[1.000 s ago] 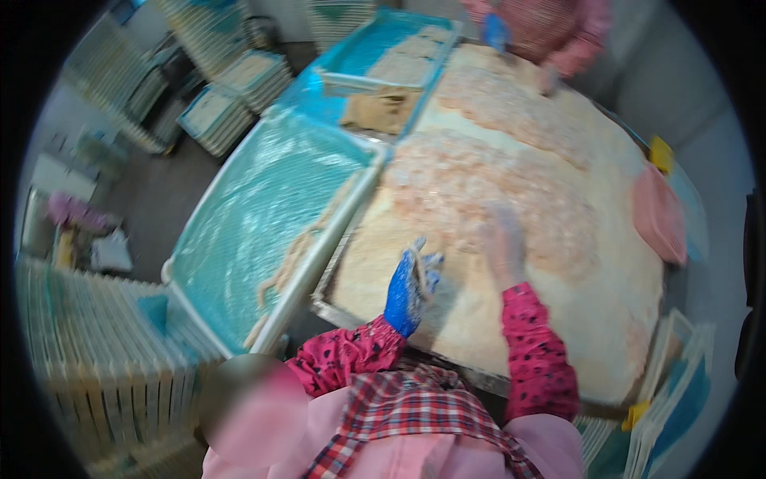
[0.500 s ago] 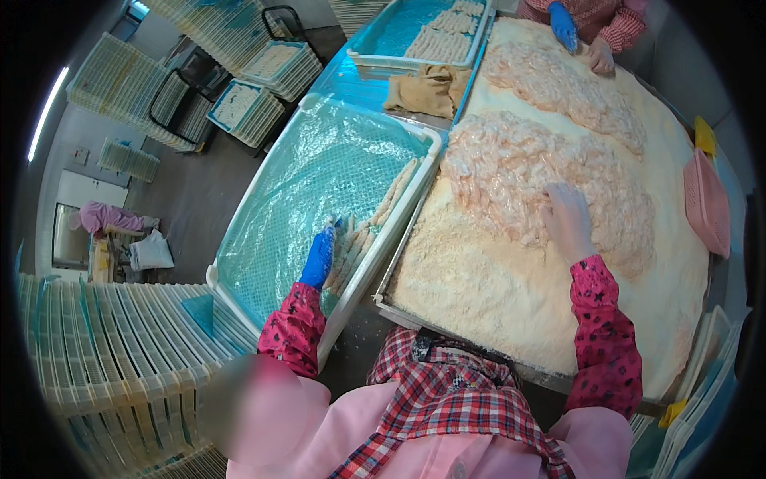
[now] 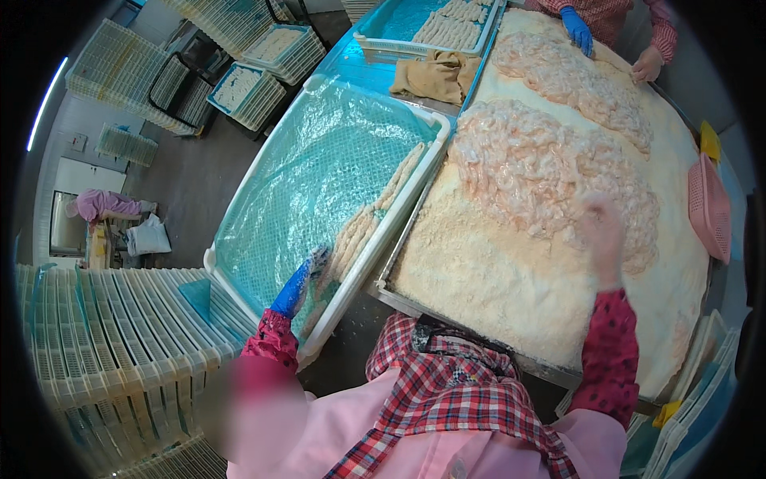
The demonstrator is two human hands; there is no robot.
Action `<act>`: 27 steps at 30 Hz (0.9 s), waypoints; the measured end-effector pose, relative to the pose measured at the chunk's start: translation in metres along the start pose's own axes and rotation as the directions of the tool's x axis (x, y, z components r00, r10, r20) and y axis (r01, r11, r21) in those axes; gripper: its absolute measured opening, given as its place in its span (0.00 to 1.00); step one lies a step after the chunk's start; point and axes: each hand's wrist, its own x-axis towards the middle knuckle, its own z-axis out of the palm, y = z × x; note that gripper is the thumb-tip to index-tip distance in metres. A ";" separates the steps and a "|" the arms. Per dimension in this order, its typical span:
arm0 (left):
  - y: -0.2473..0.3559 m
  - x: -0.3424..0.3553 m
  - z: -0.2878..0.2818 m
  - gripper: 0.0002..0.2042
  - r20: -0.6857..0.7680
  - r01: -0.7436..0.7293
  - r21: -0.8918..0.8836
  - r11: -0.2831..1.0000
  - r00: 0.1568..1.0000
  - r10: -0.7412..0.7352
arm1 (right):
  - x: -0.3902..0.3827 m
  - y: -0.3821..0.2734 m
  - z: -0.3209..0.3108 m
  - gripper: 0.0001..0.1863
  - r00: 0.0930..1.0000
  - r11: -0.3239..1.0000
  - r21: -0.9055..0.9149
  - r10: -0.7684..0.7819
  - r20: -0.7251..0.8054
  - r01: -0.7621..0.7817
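Observation:
My left hand (image 3: 299, 278), in a blue glove whitened at the fingertips, has its fingers closed on the end of a pale coated strip over a white-rimmed, turquoise-lined tray (image 3: 263, 184). A row of similar strips (image 3: 363, 227) lies along the tray's right side. My right hand (image 3: 600, 231), blurred, is at the near edge of a glistening pinkish mound of raw pieces (image 3: 519, 160); whether it holds any is unclear. The mound lies on pale powder (image 3: 463, 295) covering a wide metal-edged table.
Across the table a co-worker's gloved hand (image 3: 578, 32) and bare hand (image 3: 646, 65) work at another mound. A strip-filled tray (image 3: 364, 41), brown cloth (image 3: 427, 80) and pink basket (image 3: 706, 207) sit around. Stacked trays (image 3: 120, 335) crowd the left; another person (image 3: 108, 203) bends farther back.
My left hand went from over the powder into the tray on the left, then moved nearer me along the strips. My right hand shifted rightward over the mound. The co-worker's bare hand moved right.

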 end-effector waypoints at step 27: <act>0.027 0.075 0.321 0.20 0.610 -0.799 0.584 0.143 0.548 0.572 | -0.136 0.025 0.003 0.24 0.895 0.691 -0.672 0.078 0.439 0.269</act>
